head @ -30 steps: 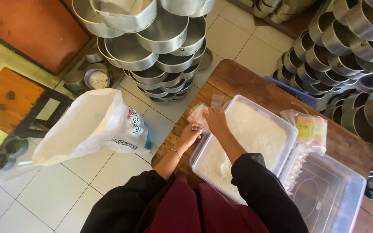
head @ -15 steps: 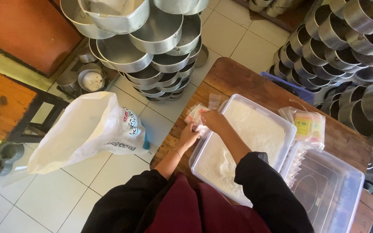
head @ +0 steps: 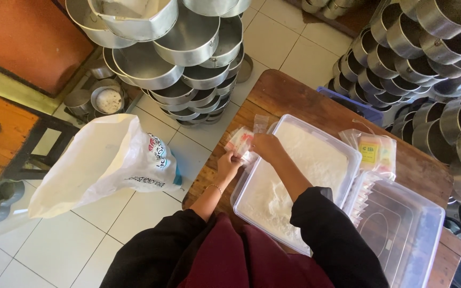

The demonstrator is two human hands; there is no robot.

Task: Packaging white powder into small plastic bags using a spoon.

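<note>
Far left we pass a wooden stool (head: 6, 128) and a big white plastic sack (head: 102, 165) slumped on the tiled floor (head: 81, 240); above it rises a stack of round metal pans (head: 188, 58) (dozens, nested and tilted); then we reach the edge of the wooden table (head: 289, 96), and here are our hands.

Our left hand (head: 228, 165) is curled, fingers pinching the lower edge of a small plastic packet (head: 241, 143); our right hand (head: 265, 146) comes in just beside it, fingers closed on the same packet from the other side; so both hands are narrow, holding that one packet right at the table's near-left corner, touching the rim of the clear tub (head: 348, 154).

The packet looks thin, soft and crinkly; we judge it light and a bit slippery, likely to sag if filled, so the sealed edges or top corners are the places to take hold, pinched rather than squeezed.

Further right the tub is filled with white powder (head: 316, 160); beyond it lies a bundle of small yellow-labelled packets (head: 374, 152), then a second clear tub (head: 401, 229) with more sachets along its wall; more pans (head: 428, 48) tower at far right.

Against the frame a second back, our hands have scarcely shifted; the left has closed in nearer the right, and the view has tipped slightly.
</note>
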